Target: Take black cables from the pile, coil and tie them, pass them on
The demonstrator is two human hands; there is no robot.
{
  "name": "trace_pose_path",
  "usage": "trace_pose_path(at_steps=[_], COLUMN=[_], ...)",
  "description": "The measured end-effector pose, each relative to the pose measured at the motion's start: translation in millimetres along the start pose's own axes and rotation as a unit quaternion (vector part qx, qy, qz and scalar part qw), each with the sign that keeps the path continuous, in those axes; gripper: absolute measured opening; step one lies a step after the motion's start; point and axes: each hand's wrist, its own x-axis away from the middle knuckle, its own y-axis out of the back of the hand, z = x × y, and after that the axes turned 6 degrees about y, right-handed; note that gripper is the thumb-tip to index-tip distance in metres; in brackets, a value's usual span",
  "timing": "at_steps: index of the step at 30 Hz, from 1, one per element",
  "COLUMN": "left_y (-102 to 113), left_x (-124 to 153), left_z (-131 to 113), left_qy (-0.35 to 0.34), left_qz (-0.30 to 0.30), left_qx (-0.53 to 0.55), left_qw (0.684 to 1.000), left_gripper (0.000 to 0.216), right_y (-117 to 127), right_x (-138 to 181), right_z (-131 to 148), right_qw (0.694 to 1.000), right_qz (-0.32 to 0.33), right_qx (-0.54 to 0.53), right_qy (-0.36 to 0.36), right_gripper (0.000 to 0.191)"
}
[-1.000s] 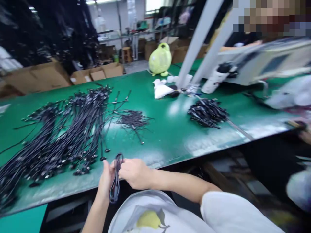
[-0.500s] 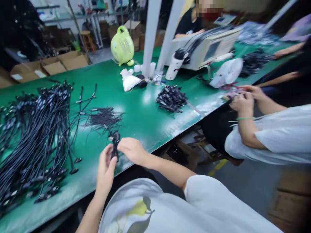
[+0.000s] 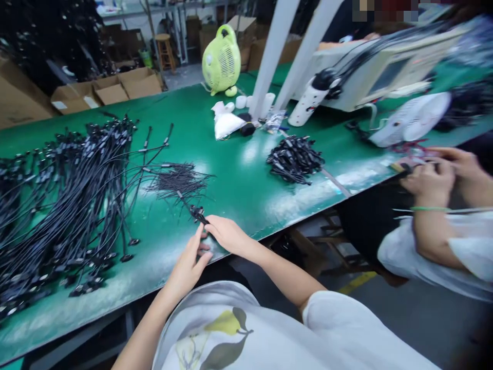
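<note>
A folded black cable [image 3: 198, 214] is pinched in my right hand [image 3: 233, 237], its connector end pointing away from me over the green table. Just to its left, my left hand [image 3: 190, 262] has its thumb apart from its fingers; the fingertips reach the cable's lower part, which is mostly hidden between the hands. Beyond the cable lies a small pile of thin black ties [image 3: 179, 181]. A large spread of long black cables [image 3: 80, 200] covers the table's left side. To the right sits a heap of bundled black cables [image 3: 295, 158].
A green fan [image 3: 222, 60], a white bag [image 3: 227, 125] and a spotted bottle [image 3: 311, 100] stand toward the back. Grey posts [image 3: 275, 56] rise by a beige machine [image 3: 358, 77]. At right, a co-worker's hands [image 3: 435, 177] work near a white fan [image 3: 412, 118].
The view has swung left, so things appear shifted right. The folded cable has tipped from upright to slanting away. My left thumb has moved off it, while my right hand keeps hold.
</note>
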Motion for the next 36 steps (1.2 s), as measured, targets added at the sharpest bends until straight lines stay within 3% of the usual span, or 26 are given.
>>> trace_pose_path(at_steps=[3,7,9,12,14,16,18,20,23,25,29,36], left_y=[16,26,26,23,22,21,20,21,26,31,41,50], left_x=[7,12,13,13,12,12,15,21,30,37,53,71], left_z=[17,43,48,46,44,38,28,12,-10,-18,-17,-6], left_qy=[0.018,0.087,0.095,0.092,0.094,0.099,0.102,0.083,0.009,-0.004,-0.006,-0.017], left_qz=[-0.037,-0.101,-0.108,-0.097,-0.091,-0.093,-0.1,-0.11,-0.13,-0.162,-0.218,-0.265], left_qx=[-0.02,0.001,0.003,0.0,0.013,0.05,0.106,0.168,0.235,0.232,0.226,0.218], left_qw=[0.999,0.991,0.99,0.991,0.991,0.989,0.984,0.976,0.963,0.959,0.949,0.939], left_gripper=[0.055,0.053,0.054,0.051,0.05,0.049,0.05,0.051,0.053,0.045,0.028,0.028], right_y=[43,119,146,161,152,130,96,61,23,8,-10,-15], right_x=[-1,11,17,23,23,19,15,14,14,12,0,-14], right_z=[-48,-122,-153,-174,-164,-134,-88,-38,21,41,55,69], right_qw=[0.985,0.896,0.863,0.855,0.858,0.875,0.913,0.947,0.954,0.95,0.949,0.931], right_qz=[-0.068,-0.187,-0.194,-0.173,-0.187,-0.201,-0.169,-0.098,-0.029,-0.022,-0.02,-0.004], right_qx=[0.123,0.3,0.334,0.339,0.353,0.368,0.354,0.303,0.22,0.182,0.125,0.136], right_qy=[-0.095,-0.269,-0.325,-0.351,-0.323,-0.243,-0.109,0.042,0.204,0.253,0.289,0.34], right_gripper=[0.026,0.035,0.037,0.039,0.047,0.055,0.058,0.056,0.058,0.06,0.06,0.065])
